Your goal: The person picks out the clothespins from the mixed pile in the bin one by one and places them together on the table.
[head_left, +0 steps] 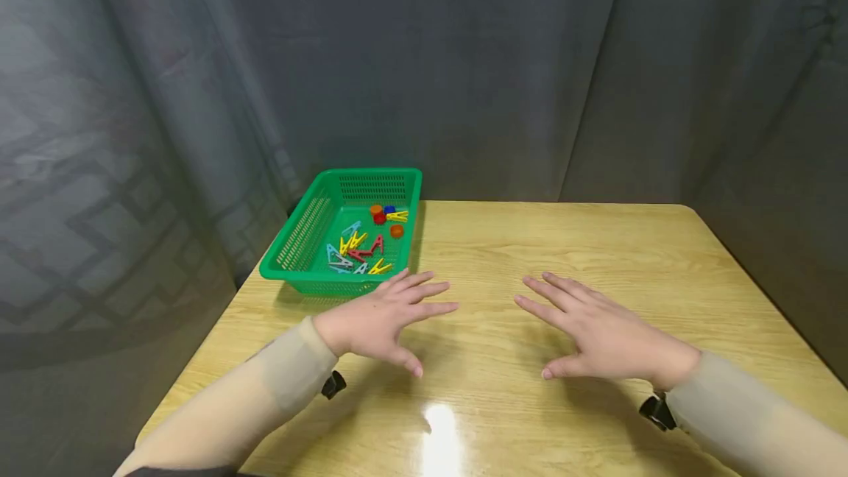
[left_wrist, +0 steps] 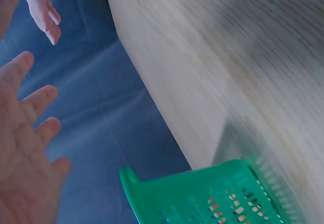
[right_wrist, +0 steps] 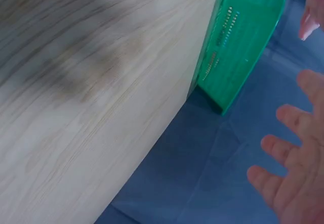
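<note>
Wooden table point(head_left: 596, 256) with green basket point(head_left: 311, 234) at left corner

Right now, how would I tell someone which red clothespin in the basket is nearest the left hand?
Start at the green plastic basket on the far left corner of the wooden table. Inside, among a scatter of clothespins, look towards the front, near the left hand. The red clothespin lies flat there, the only red one among yellow and pale blue neighbours, apart from a second red one standing further back.
</note>
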The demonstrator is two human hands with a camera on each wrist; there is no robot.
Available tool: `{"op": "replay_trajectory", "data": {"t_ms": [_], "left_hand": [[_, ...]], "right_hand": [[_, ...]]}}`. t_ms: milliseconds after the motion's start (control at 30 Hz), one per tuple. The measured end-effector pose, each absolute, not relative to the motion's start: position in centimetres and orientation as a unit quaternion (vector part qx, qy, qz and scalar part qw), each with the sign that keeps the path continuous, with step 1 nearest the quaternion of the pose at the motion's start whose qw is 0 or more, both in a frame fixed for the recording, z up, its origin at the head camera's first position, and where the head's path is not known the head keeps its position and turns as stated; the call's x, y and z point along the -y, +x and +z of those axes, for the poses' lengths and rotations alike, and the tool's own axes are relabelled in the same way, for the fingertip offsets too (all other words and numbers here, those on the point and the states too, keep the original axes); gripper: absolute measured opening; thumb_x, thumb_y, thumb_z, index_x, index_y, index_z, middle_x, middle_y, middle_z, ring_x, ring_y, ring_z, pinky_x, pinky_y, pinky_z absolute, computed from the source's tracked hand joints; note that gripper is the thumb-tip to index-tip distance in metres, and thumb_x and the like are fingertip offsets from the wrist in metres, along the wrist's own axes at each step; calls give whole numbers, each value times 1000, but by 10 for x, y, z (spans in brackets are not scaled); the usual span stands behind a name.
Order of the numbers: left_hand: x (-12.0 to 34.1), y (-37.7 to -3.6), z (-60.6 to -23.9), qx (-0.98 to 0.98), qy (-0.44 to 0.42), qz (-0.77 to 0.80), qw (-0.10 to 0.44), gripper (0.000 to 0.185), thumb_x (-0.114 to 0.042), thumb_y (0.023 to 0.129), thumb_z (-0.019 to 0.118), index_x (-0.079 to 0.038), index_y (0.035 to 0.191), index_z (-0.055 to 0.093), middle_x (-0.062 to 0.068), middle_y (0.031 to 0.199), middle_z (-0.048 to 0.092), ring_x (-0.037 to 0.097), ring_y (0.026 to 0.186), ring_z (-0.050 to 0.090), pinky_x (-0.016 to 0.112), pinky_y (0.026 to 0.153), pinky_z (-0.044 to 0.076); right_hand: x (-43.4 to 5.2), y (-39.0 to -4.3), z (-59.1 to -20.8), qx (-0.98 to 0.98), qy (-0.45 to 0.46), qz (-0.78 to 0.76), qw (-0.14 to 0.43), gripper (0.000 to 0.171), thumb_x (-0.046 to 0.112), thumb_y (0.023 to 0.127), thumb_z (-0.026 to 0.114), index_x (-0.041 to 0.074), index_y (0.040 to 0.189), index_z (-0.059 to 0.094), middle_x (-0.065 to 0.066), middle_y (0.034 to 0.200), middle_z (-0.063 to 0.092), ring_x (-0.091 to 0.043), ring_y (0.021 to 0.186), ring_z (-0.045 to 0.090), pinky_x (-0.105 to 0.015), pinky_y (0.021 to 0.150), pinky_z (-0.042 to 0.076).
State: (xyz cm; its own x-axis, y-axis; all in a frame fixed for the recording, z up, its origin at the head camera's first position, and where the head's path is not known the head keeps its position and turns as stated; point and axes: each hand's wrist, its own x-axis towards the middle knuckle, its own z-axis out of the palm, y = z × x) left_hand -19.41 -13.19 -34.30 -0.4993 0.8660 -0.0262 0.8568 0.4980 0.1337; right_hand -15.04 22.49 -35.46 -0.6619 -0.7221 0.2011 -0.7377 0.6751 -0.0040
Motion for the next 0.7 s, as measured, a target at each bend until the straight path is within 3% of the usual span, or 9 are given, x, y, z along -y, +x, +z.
{"op": "replay_trajectory", "data": {"t_ms": [300,500,700], "left_hand": [[164,-203,-348,-888,441,131,-12,86,-70,80,58,-25,150,36,0,154,33,24,145,18,53,114,14],[194,-220,-354,-914,370,166,-36,79,-65,84,58,-24,149,39,2,154,33,29,143,21,58,112,12],[225,-235,-354,-942,282,178,-35,77,-58,87,61,-22,150,36,5,155,30,33,144,16,62,110,9]], "right_hand": [[-196,-171,-354,911,396,84,80,91,67,82,59,23,154,25,-8,156,29,-32,138,33,-53,106,33],[-171,-192,-358,910,394,103,77,92,66,82,60,20,154,26,-9,157,26,-32,141,27,-50,111,26],[-138,-215,-363,919,370,130,51,91,65,83,60,19,154,26,-10,158,23,-35,143,20,-52,112,22]]}}
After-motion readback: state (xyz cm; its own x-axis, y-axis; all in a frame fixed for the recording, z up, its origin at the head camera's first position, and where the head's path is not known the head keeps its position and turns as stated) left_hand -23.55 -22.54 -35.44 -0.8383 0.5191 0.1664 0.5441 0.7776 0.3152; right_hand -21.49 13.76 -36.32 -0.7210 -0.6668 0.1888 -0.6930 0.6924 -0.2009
